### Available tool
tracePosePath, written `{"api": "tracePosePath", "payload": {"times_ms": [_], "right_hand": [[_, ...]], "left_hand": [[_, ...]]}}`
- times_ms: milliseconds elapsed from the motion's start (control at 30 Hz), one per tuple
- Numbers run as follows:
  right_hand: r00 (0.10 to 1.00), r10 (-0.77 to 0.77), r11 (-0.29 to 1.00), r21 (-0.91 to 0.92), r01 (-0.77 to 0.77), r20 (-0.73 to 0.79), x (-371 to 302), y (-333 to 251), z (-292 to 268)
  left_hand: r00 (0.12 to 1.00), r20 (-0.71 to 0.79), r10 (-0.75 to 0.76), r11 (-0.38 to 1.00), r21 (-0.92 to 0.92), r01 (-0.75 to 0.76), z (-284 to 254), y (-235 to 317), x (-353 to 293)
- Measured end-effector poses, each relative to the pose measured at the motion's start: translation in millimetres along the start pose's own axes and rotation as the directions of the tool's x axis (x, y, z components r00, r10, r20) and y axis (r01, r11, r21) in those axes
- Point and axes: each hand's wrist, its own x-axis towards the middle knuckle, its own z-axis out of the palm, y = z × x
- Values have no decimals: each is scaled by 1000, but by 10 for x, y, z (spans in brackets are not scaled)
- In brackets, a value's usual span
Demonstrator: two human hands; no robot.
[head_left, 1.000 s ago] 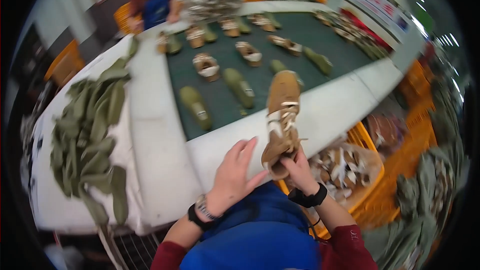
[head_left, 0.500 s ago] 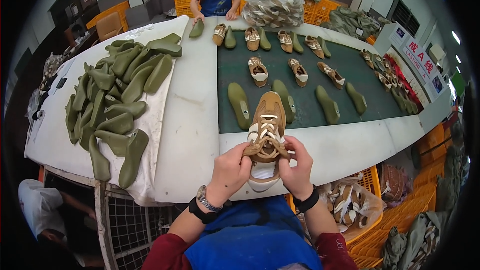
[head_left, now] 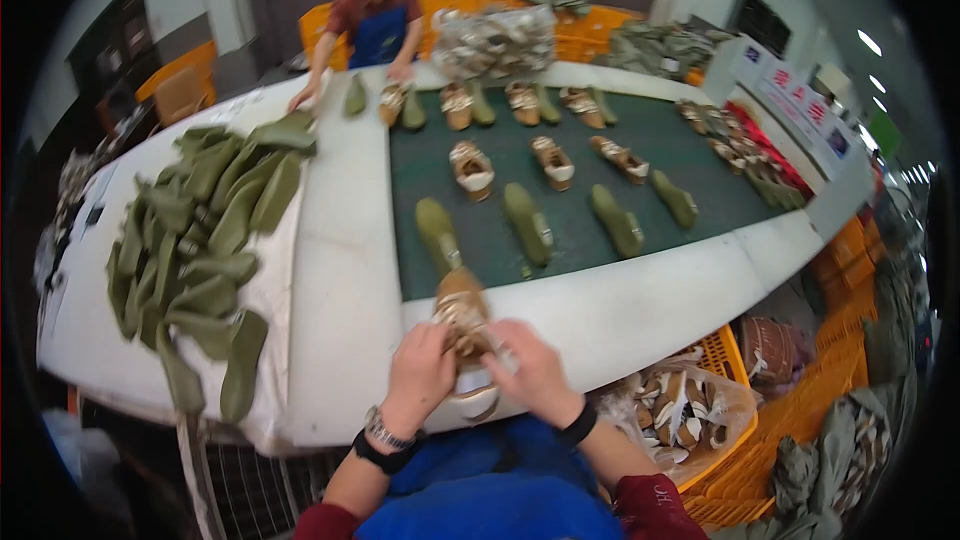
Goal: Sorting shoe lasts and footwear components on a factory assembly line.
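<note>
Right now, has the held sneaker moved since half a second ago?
Yes: the brown sneaker shifted nearer; its toe barely overlaps the green mat now.

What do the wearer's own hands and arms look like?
The left hand and right hand are ungloved. On the left are a silver watch and a black band; on the right, a black wristband. The left sleeve and right sleeve are dark red, the right bearing a small pale marking.

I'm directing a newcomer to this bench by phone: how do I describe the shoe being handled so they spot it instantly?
Find the large white table with the dark green surface set into it. At its near edge, just beyond the blue apron, is a brown-and-white shoe. Unlike the shoes lined up on the green, it has the left hand and right hand on it.
</note>
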Motion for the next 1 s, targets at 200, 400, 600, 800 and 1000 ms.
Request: {"api": "tracePosePath", "payload": {"times_ms": [200, 400, 600, 800, 1000], "right_hand": [[833, -19, 999, -12, 30, 554, -478, 20, 248], [789, 4, 993, -93, 68, 615, -497, 322, 242], [788, 215, 957, -285, -52, 577, -707, 705, 52], [805, 177, 964, -266, -25, 566, -634, 638, 85], [811, 164, 971, -237, -32, 561, -685, 672, 79]], "left_hand": [[1000, 26, -11, 1000, 10, 10, 273, -371, -347], [994, 27, -106, 991, 90, 103, 6, -782, -621], [974, -92, -207, 923, 312, 226, -434, -1438, -647], [935, -137, -328, 862, 361, 356, -561, -1387, -1135], [845, -431, -315, 690, 507, 516, -1179, -1979, -1028]]}}
